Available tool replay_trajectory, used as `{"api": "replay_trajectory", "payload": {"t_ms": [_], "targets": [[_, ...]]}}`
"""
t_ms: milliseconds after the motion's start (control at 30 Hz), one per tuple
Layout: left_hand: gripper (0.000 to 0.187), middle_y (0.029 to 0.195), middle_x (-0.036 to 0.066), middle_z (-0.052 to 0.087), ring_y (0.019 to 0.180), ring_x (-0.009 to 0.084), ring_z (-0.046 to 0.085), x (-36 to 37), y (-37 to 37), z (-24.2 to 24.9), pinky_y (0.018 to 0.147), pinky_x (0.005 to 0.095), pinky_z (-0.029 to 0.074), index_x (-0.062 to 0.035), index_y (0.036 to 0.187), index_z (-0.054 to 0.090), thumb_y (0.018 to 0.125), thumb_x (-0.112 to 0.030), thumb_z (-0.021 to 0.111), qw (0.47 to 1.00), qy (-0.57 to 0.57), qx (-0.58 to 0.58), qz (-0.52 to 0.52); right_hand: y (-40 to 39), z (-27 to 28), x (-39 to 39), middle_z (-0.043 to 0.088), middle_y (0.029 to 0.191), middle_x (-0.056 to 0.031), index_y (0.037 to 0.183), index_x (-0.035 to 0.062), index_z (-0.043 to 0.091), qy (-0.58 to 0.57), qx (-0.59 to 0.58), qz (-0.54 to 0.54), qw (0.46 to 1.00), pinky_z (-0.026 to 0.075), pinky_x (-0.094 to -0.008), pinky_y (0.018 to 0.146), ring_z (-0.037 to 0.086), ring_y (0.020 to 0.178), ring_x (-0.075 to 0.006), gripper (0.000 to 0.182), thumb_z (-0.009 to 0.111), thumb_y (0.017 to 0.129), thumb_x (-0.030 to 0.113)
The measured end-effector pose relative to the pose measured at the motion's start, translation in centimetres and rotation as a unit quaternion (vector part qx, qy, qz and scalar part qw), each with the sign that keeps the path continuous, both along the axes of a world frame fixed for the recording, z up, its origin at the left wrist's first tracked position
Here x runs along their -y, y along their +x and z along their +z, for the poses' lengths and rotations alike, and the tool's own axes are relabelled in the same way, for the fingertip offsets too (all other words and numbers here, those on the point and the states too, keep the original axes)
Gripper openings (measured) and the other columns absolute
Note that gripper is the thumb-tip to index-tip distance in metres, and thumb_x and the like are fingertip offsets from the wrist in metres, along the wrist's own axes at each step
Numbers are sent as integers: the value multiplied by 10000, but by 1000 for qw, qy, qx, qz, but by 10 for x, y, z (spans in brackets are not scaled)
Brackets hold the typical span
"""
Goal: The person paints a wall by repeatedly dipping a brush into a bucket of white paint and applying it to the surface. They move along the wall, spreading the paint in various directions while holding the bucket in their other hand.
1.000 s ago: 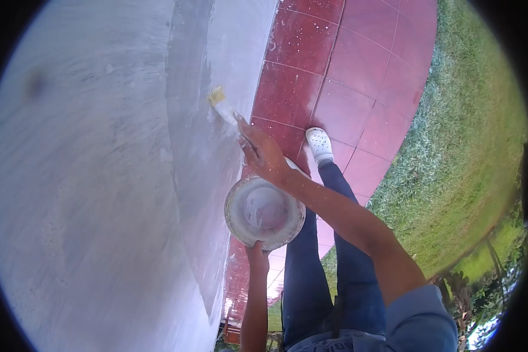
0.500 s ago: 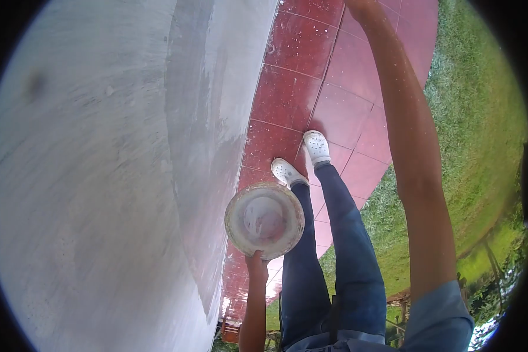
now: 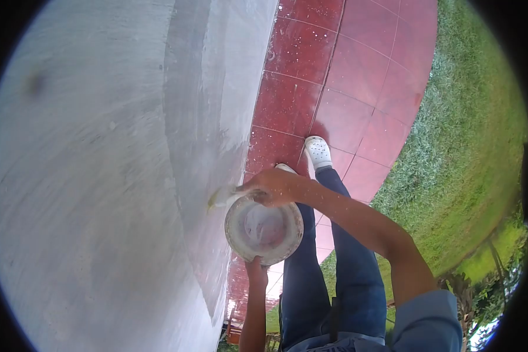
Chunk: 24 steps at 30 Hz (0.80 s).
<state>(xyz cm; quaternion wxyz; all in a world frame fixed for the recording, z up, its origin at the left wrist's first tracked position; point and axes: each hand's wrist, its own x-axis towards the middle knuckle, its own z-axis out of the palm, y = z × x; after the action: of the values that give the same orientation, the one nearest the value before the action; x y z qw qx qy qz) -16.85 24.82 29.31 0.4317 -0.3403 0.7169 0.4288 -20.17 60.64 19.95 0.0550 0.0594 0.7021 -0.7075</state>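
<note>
A round, paint-stained bowl (image 3: 236, 230) with whitish residue inside is in the lower middle of the head view. My left hand (image 3: 256, 272) grips its near rim, fingers closed, thumb over the edge. Above the far rim, my right hand (image 3: 273, 186) is closed on a paintbrush (image 3: 222, 197), smeared by motion, with pale yellowish bristles pointing left at the wall. The grey-white wall (image 3: 100, 193) fills the left side and carries a darker, wet-looking band (image 3: 185, 88).
Red floor tiles (image 3: 284, 97) spotted with white drops run along the wall's foot. I stand there in white clogs (image 3: 318, 152), one mostly hidden behind my right hand. Grass (image 3: 452, 158) borders the tiles on the right.
My right hand has swung down from the top of the view to the bowl's far rim, bringing the paintbrush into sight. My left hand and the bowl have barely moved.
</note>
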Motion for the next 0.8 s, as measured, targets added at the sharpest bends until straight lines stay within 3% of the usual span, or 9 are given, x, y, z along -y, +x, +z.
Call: {"api": "replay_trajectory", "payload": {"t_ms": [133, 200, 267, 367, 400, 567, 600, 733, 800], "targets": [[639, 1336, 178, 424, 1218, 320, 503, -3, 3, 2, 919, 443, 542, -2, 1416, 306, 813, -50, 509, 999, -14, -16, 29, -53, 25, -234, 708, 895, -92, 1259, 141, 669, 83, 115, -103, 985, 490, -310, 734, 602, 751, -130, 394, 647, 872, 66], [646, 1335, 176, 425, 1217, 322, 505, -5, 3, 4, 912, 448, 546, -4, 1419, 304, 809, -50, 513, 999, -17, -11, 28, -47, 40, -325, 658, 966, -24, 1436, 77, 477, 179, 126, -161, 962, 500, -295, 709, 596, 779, -157, 453, 498, 997, 187], [654, 1333, 175, 427, 1215, 324, 507, -11, 4, 6, 906, 453, 550, -7, 1421, 303, 805, -50, 517, 999, -17, -6, 30, -51, 34, -358, 650, 900, -8, 1428, 108, 498, 39, 55, -459, 886, 489, -299, 648, 590, 724, -149, 451, 511, 986, 198], [669, 1336, 169, 427, 1214, 321, 509, -18, 4, 9, 898, 460, 554, -18, 1425, 302, 795, -55, 526, 999, -9, -1, 52, -67, 27, -351, 652, 893, -16, 1418, 105, 509, -9, -53, -559, 828, 495, -290, 671, 589, 736, -135, 458, 530, 970, 202], [675, 1338, 167, 426, 1213, 321, 509, -16, 3, 9, 905, 462, 550, -25, 1427, 303, 791, -54, 528, 999, -5, -6, 47, -78, -4, -330, 650, 888, -16, 1406, 106, 523, 138, -76, -578, 801, 496, -284, 681, 586, 734, -131, 453, 539, 961, 189], [685, 1343, 162, 425, 1201, 313, 516, -18, 4, 9, 925, 450, 542, -34, 1430, 299, 785, -51, 528, 999, -8, -13, 39, -53, 41, -14, 600, 1153, -303, 1523, 41, 266, -46, 26, -374, 926, 492, -343, 790, 654, 851, -324, 573, 467, 989, 95], [663, 1341, 152, 435, 1213, 305, 505, -26, 2, 14, 958, 449, 508, -40, 1421, 320, 792, -33, 528, 998, -19, -6, 54, -25, 63, 24, 626, 942, -249, 1435, 50, 445, -96, 73, -303, 945, 509, -385, 756, 638, 801, -360, 517, 547, 928, 58], [643, 1337, 138, 449, 1230, 297, 491, 5, 7, 6, 1000, 449, 470, -44, 1411, 344, 794, -13, 524, 999, -9, -18, -38, 25, 46, 43, 693, 1011, -153, 1374, 128, 546, -123, 5, 57, 991, 514, -434, 812, 665, 876, -318, 503, 581, 874, 81], [617, 1325, 152, 452, 1200, 293, 512, -4, 3, 8, 956, 426, 500, -17, 1392, 357, 797, -21, 519, 999, -15, -12, -50, 3, 23, -30, 701, 1020, -157, 1328, 125, 593, -98, -9, 32, 995, 509, -440, 826, 674, 914, -311, 452, 582, 877, 109]]}}
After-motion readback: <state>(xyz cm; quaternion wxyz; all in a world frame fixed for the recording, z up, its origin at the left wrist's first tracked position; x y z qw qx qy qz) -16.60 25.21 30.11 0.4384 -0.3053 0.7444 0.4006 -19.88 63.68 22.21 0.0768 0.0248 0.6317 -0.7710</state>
